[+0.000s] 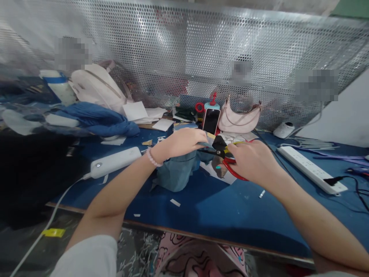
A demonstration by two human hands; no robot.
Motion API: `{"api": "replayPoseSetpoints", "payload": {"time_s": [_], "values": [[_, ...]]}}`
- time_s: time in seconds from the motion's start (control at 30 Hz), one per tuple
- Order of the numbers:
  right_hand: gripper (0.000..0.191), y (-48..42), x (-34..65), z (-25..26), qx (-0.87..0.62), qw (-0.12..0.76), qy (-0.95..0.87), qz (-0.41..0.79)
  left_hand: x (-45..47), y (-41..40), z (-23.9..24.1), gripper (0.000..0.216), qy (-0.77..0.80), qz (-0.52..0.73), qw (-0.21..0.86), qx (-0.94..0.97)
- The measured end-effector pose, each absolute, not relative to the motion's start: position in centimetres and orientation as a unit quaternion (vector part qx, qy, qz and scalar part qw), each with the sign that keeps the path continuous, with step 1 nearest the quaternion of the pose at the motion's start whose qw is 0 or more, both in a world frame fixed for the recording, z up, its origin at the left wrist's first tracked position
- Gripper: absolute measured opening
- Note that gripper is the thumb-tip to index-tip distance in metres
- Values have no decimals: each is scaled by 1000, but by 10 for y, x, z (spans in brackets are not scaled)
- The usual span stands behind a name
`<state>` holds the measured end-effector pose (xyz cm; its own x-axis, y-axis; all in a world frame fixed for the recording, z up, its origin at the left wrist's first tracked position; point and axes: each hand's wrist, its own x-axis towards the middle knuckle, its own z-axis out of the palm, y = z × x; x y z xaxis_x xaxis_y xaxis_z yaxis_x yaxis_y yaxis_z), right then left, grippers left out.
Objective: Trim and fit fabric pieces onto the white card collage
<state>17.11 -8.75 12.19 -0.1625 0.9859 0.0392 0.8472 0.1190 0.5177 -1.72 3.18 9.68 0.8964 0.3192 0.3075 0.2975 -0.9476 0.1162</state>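
My left hand (184, 141), with a beaded bracelet at the wrist, is closed on a piece of blue-grey fabric (175, 177) that hangs down to the table. In my right hand (255, 159) is a pair of scissors (235, 174) with red and yellow handles. The dark blades point left toward the cloth edge beside my left fingers. A small pale piece shows at those fingertips; I cannot tell whether it is part of the cloth. Below the scissors a white sheet (230, 178) lies on the table, with a small brownish thing on it.
A white power bank-like device (115, 161) with a cable is at left, near blue cloth (100, 117). Behind stand a phone (211, 121) and a pink handbag (239, 119). A power strip (313, 169) lies at right. Paper scraps dot the blue table (230, 215); a perforated metal screen (173, 57) rises behind.
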Motion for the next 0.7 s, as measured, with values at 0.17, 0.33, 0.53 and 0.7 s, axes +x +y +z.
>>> {"api": "replayPoseSetpoints", "payload": {"time_s": [0.17, 0.33, 0.53, 0.7], "values": [[43, -85, 172, 121, 624, 164, 733, 214, -16, 30, 95, 20, 157, 172, -3, 972], [45, -84, 172, 124, 617, 175, 736, 215, -15, 28, 95, 20, 171, 169, -48, 969], [46, -85, 175, 124, 614, 178, 738, 216, -14, 25, 96, 20, 189, 162, -84, 965], [44, -84, 175, 124, 611, 184, 737, 222, -13, 26, 94, 23, 191, 168, -97, 962]]}}
